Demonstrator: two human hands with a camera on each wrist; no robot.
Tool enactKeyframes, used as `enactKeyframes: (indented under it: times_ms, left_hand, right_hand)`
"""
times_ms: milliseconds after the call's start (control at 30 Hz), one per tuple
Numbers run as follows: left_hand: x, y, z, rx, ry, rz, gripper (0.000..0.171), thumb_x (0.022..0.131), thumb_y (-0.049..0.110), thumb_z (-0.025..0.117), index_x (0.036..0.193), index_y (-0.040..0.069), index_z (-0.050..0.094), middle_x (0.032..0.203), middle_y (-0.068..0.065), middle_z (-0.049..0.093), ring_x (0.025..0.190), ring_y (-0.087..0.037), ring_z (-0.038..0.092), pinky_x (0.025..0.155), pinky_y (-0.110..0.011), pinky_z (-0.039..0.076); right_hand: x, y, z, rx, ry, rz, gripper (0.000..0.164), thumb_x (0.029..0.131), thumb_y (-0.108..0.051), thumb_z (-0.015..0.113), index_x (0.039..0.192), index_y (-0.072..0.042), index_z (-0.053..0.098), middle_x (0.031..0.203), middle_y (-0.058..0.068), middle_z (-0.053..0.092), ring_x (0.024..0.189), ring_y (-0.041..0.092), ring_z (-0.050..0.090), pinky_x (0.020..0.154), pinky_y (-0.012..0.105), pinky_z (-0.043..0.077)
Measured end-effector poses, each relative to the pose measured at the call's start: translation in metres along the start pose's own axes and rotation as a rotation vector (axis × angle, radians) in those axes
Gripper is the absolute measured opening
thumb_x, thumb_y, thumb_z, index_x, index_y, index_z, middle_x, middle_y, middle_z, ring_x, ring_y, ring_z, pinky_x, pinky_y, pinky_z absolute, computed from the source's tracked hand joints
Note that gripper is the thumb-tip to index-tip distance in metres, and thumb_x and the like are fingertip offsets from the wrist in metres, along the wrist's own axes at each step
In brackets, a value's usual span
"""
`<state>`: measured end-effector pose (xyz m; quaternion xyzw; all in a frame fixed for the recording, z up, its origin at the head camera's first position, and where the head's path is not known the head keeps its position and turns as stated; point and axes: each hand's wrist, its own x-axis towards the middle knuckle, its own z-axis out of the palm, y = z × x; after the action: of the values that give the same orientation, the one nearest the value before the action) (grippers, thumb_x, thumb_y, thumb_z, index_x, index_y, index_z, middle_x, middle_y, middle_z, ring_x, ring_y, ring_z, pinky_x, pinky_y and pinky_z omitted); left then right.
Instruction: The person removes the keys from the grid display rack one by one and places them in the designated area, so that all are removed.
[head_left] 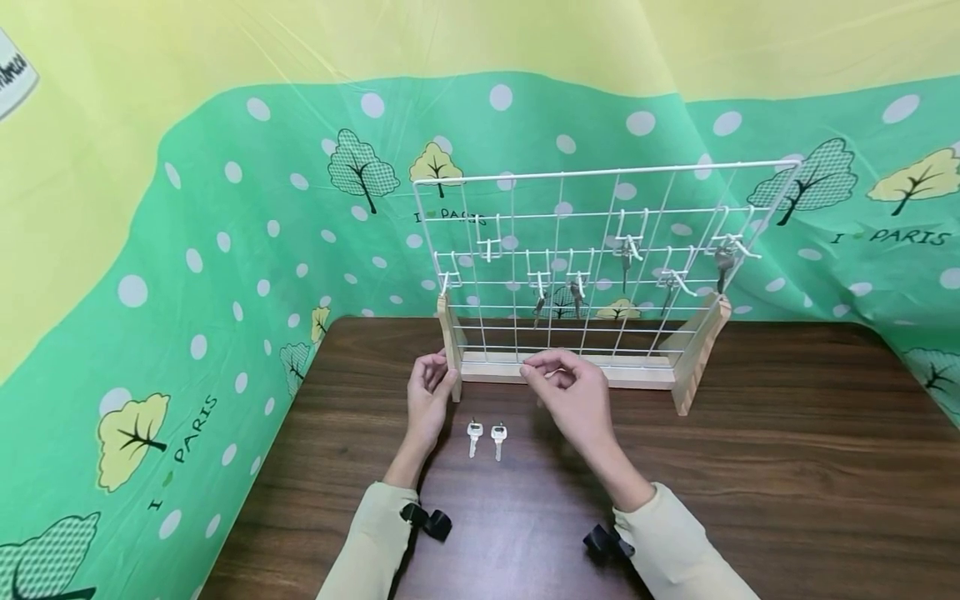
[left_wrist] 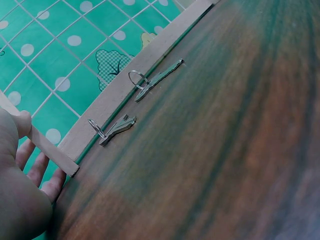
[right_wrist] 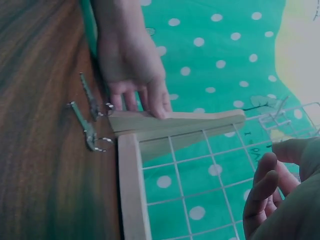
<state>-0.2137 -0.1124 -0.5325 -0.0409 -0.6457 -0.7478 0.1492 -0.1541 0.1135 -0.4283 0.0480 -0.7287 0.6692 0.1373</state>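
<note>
A white wire grid rack (head_left: pixel 562 173) stands on a light wooden base. My left hand (head_left: pixel 431 392) grips the rack's left wooden side panel (head_left: pixel 452 350), with the thumb on the near side and the fingers behind it. In front of the base bar, my right hand (head_left: pixel 573 392) hovers with loosely bent fingers, and nothing shows between them. Two silver keys with rings lie on the table between the hands, a left key (head_left: pixel 474 433) and a right key (head_left: pixel 498 440). Several keys, such as the one at the far right (head_left: pixel 723 260), hang from white hooks on the grid.
The hook at the upper left (head_left: pixel 489 247) and the hook at the far left (head_left: pixel 448 282) bear no keys. A dark wood-grain table (head_left: pixel 795 483) lies beneath everything. Behind it hangs a green and yellow printed cloth (head_left: pixel 247 208).
</note>
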Motion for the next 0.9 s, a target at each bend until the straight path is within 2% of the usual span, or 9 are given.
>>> enactKeyframes:
  times_ms: [200, 400, 633, 800, 900]
  left_hand:
    - [0.000, 0.000, 0.001, 0.004, 0.004, -0.006, 0.028, 0.101, -0.013, 0.067, 0.124, -0.017, 0.051, 0.151, -0.031, 0.063, 0.133, -0.025, 0.065, 0.126, -0.050, 0.042]
    - [-0.001, -0.001, 0.001, 0.011, 0.002, 0.001, 0.027, 0.103, -0.011, 0.067, 0.124, -0.017, 0.051, 0.150, -0.031, 0.063, 0.131, -0.023, 0.065, 0.125, -0.049, 0.044]
    - [-0.001, 0.001, 0.000, 0.004, 0.001, -0.007, 0.029, 0.102, -0.012, 0.068, 0.124, -0.017, 0.051, 0.151, -0.032, 0.063, 0.132, -0.023, 0.064, 0.125, -0.047, 0.044]
    - [0.000, 0.001, 0.000, 0.000, -0.001, -0.011, 0.029, 0.102, -0.012, 0.068, 0.124, -0.018, 0.051, 0.151, -0.032, 0.062, 0.133, -0.024, 0.064, 0.122, -0.039, 0.047]
    - [0.000, 0.001, 0.000, -0.004, 0.000, -0.010, 0.029, 0.102, -0.012, 0.068, 0.124, -0.018, 0.050, 0.151, -0.032, 0.062, 0.131, -0.021, 0.065, 0.119, -0.035, 0.048]
  right_hand:
    - [0.004, -0.007, -0.001, 0.055, 0.060, -0.022, 0.009, 0.097, 0.001, 0.083, 0.105, 0.002, 0.080, 0.085, 0.005, 0.071, 0.053, 0.010, 0.059, 0.049, 0.019, 0.047]
    - [0.010, -0.016, -0.001, 0.107, 0.131, -0.086, 0.011, 0.097, 0.005, 0.080, 0.107, 0.007, 0.079, 0.082, 0.000, 0.070, 0.051, 0.011, 0.057, 0.049, 0.020, 0.049]
    - [0.019, -0.023, -0.002, 0.140, 0.168, -0.118, 0.014, 0.096, 0.005, 0.081, 0.111, 0.007, 0.079, 0.077, -0.002, 0.071, 0.052, 0.014, 0.057, 0.048, 0.019, 0.047]
    - [0.025, -0.028, -0.002, 0.127, 0.173, -0.121, 0.027, 0.097, 0.002, 0.082, 0.123, 0.006, 0.075, 0.075, -0.003, 0.070, 0.050, 0.009, 0.054, 0.046, 0.018, 0.043]
    - [0.030, -0.030, -0.001, 0.123, 0.152, -0.115, 0.036, 0.099, 0.000, 0.081, 0.133, 0.002, 0.072, 0.077, 0.003, 0.071, 0.051, 0.008, 0.052, 0.046, 0.019, 0.041]
